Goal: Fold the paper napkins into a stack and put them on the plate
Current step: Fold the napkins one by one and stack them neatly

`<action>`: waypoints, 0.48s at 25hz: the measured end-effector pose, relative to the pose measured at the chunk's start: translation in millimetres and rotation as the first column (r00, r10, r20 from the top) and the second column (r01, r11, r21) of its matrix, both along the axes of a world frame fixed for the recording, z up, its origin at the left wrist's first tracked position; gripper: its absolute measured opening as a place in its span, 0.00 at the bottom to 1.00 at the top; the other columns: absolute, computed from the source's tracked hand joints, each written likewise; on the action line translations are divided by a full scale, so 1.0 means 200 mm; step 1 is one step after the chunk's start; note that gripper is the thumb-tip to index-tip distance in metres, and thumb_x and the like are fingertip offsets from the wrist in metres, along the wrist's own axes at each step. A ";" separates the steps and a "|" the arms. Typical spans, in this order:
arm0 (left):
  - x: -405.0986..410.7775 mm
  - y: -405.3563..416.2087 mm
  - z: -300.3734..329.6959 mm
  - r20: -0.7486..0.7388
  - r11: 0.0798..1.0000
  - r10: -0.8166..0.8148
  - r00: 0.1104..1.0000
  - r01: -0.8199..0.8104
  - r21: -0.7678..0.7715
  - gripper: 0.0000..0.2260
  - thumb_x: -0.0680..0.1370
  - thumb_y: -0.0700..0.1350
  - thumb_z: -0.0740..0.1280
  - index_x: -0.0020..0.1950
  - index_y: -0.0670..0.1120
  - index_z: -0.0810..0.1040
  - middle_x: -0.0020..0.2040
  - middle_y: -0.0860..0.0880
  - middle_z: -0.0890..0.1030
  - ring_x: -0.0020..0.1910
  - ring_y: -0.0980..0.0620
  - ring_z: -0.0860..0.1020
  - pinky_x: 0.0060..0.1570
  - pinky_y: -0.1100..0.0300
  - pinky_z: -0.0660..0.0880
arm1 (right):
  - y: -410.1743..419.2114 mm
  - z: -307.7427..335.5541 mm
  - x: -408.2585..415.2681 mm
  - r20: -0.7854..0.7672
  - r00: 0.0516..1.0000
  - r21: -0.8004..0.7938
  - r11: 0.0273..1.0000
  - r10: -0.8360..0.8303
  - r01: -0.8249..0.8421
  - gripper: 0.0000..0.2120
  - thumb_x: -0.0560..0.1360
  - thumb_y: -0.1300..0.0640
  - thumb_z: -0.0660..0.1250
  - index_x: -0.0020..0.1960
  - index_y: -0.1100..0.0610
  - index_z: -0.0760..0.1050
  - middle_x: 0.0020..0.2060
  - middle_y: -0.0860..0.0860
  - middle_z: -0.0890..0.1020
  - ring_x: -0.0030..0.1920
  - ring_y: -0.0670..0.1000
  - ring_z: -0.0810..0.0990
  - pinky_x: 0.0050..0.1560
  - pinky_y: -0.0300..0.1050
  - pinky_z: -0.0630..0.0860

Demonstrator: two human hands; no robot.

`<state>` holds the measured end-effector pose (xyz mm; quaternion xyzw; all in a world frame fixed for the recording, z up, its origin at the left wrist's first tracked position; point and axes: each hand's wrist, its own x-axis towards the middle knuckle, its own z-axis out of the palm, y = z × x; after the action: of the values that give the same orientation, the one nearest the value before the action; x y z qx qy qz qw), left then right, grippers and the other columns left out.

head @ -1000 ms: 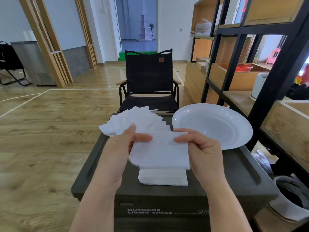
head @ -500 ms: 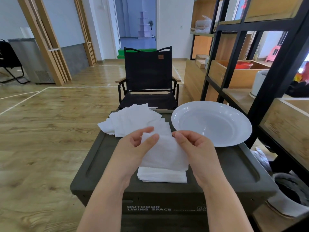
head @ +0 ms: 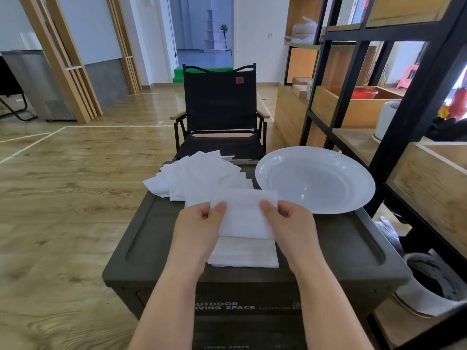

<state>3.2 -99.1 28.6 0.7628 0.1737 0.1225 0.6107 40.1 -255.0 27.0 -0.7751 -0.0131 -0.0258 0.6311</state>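
Both hands hold one folded paper napkin (head: 243, 214) above the middle of the dark green storage box lid (head: 341, 248). The left hand (head: 195, 229) pinches the napkin's left edge, thumb on top and fingers curled beneath. The right hand (head: 290, 227) pinches its right edge in the same way, thumb pressed on the upper face. The napkin is held flat, tilted slightly toward the camera.

Directly under it, near the front edge of the lid, lies a stack of folded napkins (head: 243, 253), edges roughly squared; whether the held napkin touches the stack cannot be told.

A loose pile of unfolded napkins (head: 194, 179) sits at the rear left of the lid, some sheets overhanging the back edge.

A white plate (head: 314, 179) rests at the rear right corner of the lid, its rim projecting past the right edge. It holds no napkins.

Behind the box stands a black folding chair (head: 219, 109). A black-framed wooden shelf unit (head: 417, 97) runs along the right side. The floor is wood plank (head: 63, 198).
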 end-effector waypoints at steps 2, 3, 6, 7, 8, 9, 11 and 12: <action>0.00 0.00 -0.02 -0.008 0.974 0.078 0.997 -0.075 0.214 0.20 0.76 0.53 0.67 0.32 0.40 0.69 0.29 0.44 0.68 0.30 0.49 0.67 0.32 0.58 0.64 | -0.01 -0.03 0.01 0.047 0.999 -0.157 0.988 0.000 0.008 0.17 0.75 0.48 0.66 0.39 0.63 0.77 0.33 0.58 0.80 0.33 0.55 0.76 0.34 0.48 0.75; 0.00 0.01 -0.02 -0.023 0.954 0.098 0.995 -0.087 0.287 0.21 0.76 0.53 0.67 0.31 0.38 0.70 0.29 0.41 0.69 0.29 0.47 0.68 0.31 0.58 0.64 | -0.01 -0.04 0.01 0.066 0.998 -0.256 0.966 -0.006 0.023 0.18 0.75 0.47 0.66 0.35 0.61 0.76 0.28 0.54 0.76 0.29 0.51 0.72 0.31 0.43 0.70; 0.00 0.03 -0.05 -0.155 0.901 0.107 0.982 -0.030 0.432 0.19 0.77 0.53 0.65 0.36 0.38 0.75 0.31 0.41 0.74 0.29 0.50 0.71 0.29 0.60 0.65 | -0.01 -0.06 0.00 0.108 0.994 -0.475 0.876 -0.034 0.082 0.20 0.74 0.45 0.66 0.28 0.53 0.67 0.23 0.47 0.68 0.24 0.44 0.66 0.27 0.35 0.61; 0.00 0.05 -0.06 -0.191 0.885 0.105 0.976 -0.004 0.465 0.19 0.78 0.53 0.63 0.35 0.39 0.74 0.30 0.43 0.73 0.29 0.51 0.70 0.28 0.60 0.64 | 0.00 -0.07 0.00 0.113 0.993 -0.521 0.849 -0.037 0.090 0.21 0.75 0.45 0.65 0.28 0.52 0.65 0.23 0.46 0.68 0.24 0.44 0.67 0.27 0.34 0.60; 0.00 0.06 -0.07 -0.211 0.876 0.097 0.973 0.017 0.482 0.19 0.79 0.52 0.62 0.36 0.40 0.75 0.30 0.44 0.74 0.29 0.51 0.70 0.28 0.60 0.64 | 0.00 -0.07 0.00 0.113 0.993 -0.552 0.829 -0.039 0.095 0.21 0.75 0.45 0.64 0.28 0.52 0.64 0.23 0.46 0.68 0.24 0.44 0.67 0.27 0.34 0.59; 0.00 0.06 -0.07 -0.225 0.867 0.094 0.970 0.031 0.497 0.18 0.79 0.52 0.61 0.38 0.40 0.77 0.32 0.44 0.76 0.30 0.52 0.72 0.29 0.60 0.65 | 0.01 -0.08 0.00 0.111 0.993 -0.568 0.817 -0.042 0.098 0.21 0.76 0.45 0.64 0.28 0.51 0.64 0.23 0.46 0.68 0.24 0.44 0.67 0.27 0.34 0.59; 0.00 0.07 -0.08 -0.252 0.853 0.101 0.962 0.046 0.519 0.15 0.79 0.52 0.62 0.41 0.44 0.80 0.36 0.46 0.81 0.32 0.54 0.75 0.29 0.63 0.67 | 0.02 -0.09 0.00 0.100 0.994 -0.595 0.797 -0.054 0.103 0.20 0.76 0.45 0.64 0.28 0.50 0.64 0.24 0.46 0.69 0.25 0.44 0.69 0.27 0.33 0.59; 0.00 0.07 -0.08 -0.264 0.851 0.114 0.958 0.043 0.523 0.13 0.78 0.53 0.64 0.40 0.46 0.80 0.36 0.48 0.81 0.33 0.56 0.75 0.29 0.63 0.67 | 0.02 -0.10 0.00 0.095 0.994 -0.619 0.778 -0.061 0.107 0.19 0.75 0.45 0.64 0.29 0.50 0.65 0.25 0.46 0.70 0.25 0.44 0.70 0.27 0.33 0.60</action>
<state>3.8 -84.1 13.4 0.9063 0.2340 0.0650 0.3459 40.3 -250.5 7.7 -0.9384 -0.0080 -0.0752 0.3372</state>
